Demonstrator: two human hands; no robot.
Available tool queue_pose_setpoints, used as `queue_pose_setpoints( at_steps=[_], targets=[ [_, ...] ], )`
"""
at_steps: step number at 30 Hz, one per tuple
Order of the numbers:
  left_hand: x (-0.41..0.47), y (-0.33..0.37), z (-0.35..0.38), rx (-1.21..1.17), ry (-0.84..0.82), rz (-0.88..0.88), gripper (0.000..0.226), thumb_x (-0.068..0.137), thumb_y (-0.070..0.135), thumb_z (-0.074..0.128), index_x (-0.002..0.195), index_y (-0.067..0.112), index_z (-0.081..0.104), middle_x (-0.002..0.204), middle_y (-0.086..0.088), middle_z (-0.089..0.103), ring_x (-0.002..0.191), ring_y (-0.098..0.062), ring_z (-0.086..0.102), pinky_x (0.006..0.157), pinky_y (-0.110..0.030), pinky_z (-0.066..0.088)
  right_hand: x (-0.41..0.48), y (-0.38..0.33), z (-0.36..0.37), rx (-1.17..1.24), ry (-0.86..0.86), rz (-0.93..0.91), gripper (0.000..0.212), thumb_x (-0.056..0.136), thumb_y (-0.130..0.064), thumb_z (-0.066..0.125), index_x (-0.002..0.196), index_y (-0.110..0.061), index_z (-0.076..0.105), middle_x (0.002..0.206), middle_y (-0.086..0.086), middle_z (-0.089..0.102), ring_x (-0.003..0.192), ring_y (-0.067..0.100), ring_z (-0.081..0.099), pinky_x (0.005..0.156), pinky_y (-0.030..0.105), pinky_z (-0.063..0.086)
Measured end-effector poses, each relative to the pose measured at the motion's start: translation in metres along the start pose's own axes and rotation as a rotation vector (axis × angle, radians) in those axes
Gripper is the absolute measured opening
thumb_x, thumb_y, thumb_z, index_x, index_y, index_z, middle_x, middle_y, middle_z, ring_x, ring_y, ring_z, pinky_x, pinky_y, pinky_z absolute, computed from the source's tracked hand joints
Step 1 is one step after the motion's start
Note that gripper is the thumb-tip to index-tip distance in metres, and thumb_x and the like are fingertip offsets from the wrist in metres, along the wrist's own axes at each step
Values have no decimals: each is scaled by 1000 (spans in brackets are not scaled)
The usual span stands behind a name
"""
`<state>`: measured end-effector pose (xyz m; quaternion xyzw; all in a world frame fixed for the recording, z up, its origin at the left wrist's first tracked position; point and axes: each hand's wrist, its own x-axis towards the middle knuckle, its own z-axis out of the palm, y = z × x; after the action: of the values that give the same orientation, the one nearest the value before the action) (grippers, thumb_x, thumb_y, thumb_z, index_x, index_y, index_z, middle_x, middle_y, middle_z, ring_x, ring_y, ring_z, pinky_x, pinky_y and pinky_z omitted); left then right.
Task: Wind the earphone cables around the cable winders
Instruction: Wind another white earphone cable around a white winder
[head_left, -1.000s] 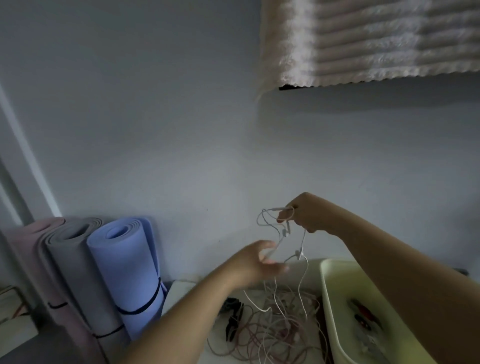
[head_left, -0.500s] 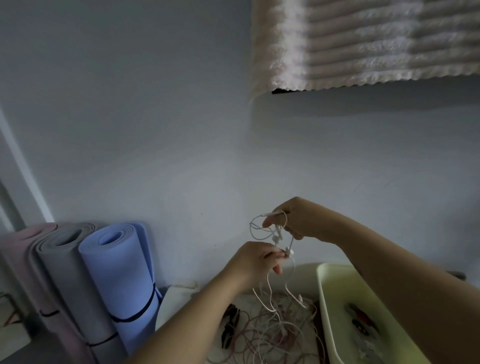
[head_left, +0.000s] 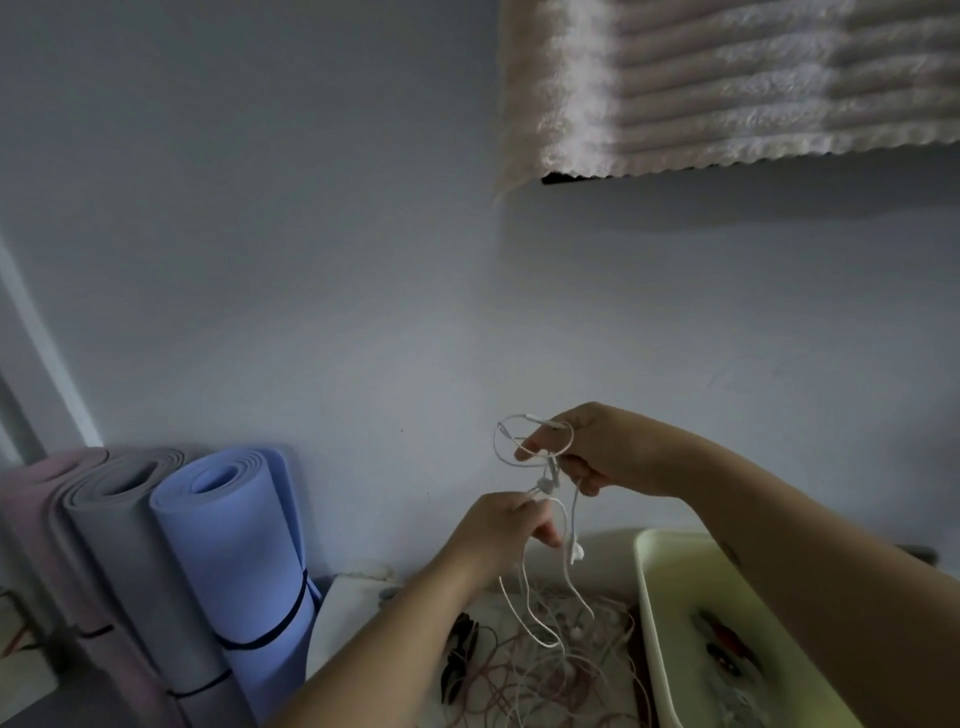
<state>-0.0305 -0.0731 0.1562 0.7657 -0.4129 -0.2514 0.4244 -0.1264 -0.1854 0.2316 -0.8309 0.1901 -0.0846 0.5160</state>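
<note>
Head view: both hands, right hand (head_left: 597, 449) and left hand (head_left: 501, 525), pinch one white earphone cable (head_left: 535, 603) above the tangled pile (head_left: 545, 670). No winder is visible in either hand, so winding seems not yet begun.

Single head-worn wide-angle view, facing wall (head_left: 311, 270); table (head_left: 344, 616) close below, at bottom edge.

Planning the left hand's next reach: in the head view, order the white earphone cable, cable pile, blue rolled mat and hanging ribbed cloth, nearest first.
1. The white earphone cable, pinched by the left hand.
2. The cable pile, just below it.
3. The blue rolled mat, standing off to the left.
4. The ribbed cloth, high on the right.
</note>
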Motion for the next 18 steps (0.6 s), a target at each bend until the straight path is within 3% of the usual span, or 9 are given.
queue_pose_setpoints(
  at_steps=[2, 4, 6, 7, 10, 12, 15, 18],
  targets=[
    [3, -5, 1, 86, -33, -50, 20, 95, 31, 51, 80, 26, 63, 69, 10, 57, 52, 1, 46, 57, -21, 36, 1, -3, -4, 17, 133, -46, 27, 97, -8, 43, 94, -7, 70, 49, -2, 40, 47, 13, 35, 51, 24, 34],
    [7, -11, -2, 109, -36, -76, 14, 97, 29, 51, 103, 24, 63, 90, 7, 60, 77, -8, 57, 70, -22, 40, 2, -4, -10, 147, 242, -87, 30, 99, -9, 40, 88, -5, 67, 51, 1, 42, 47, 14, 37, 50, 24, 34],
    [12, -16, -11, 116, 57, -66, 33, 98, 23, 48, 129, 18, 56, 117, 2, 59, 110, -17, 59, 86, -26, 43, 3, -6, -15, 372, 307, -93, 31, 101, -15, 39, 85, -3, 62, 55, 4, 42, 46, 13, 37, 48, 23, 35],
    [13, -18, -18, 90, 113, -64, 36, 99, 21, 47, 134, 17, 53, 120, -1, 60, 110, -20, 60, 87, -27, 45, 4, -8, -17, 502, 335, -89, 32, 102, -17, 38, 83, -3, 61, 56, 4, 42, 44, 12, 37, 48, 24, 35],
    [11, -26, -38, -96, 202, -103, 26, 99, 15, 48, 121, 15, 61, 92, -4, 63, 69, -12, 58, 73, -25, 47, 6, -18, -22, 870, 400, -83, 37, 103, -21, 36, 76, -6, 57, 55, 2, 45, 41, 11, 39, 52, 25, 34],
    [4, -34, -49, -197, 195, -168, 22, 101, 17, 44, 100, 15, 66, 94, -5, 64, 72, -12, 57, 79, -28, 48, 7, -22, -24, 987, 423, -81, 39, 103, -25, 36, 74, -8, 56, 57, 3, 52, 46, 13, 39, 54, 25, 34],
    [-9, -39, -63, -222, 161, -256, 37, 104, 34, 35, 91, 19, 66, 100, 0, 66, 93, -14, 60, 90, -36, 47, 11, -17, -17, 831, 472, -22, 37, 101, -30, 40, 74, -13, 59, 65, -1, 56, 57, 12, 35, 59, 26, 35],
    [-14, -16, -76, -472, 176, -252, 43, 105, 37, 31, 99, 11, 65, 103, -10, 65, 91, -23, 64, 82, -41, 54, 12, -5, 1, 546, 429, 17, 40, 101, -31, 38, 72, -14, 60, 75, -2, 59, 63, 13, 39, 64, 26, 36]
  ],
)
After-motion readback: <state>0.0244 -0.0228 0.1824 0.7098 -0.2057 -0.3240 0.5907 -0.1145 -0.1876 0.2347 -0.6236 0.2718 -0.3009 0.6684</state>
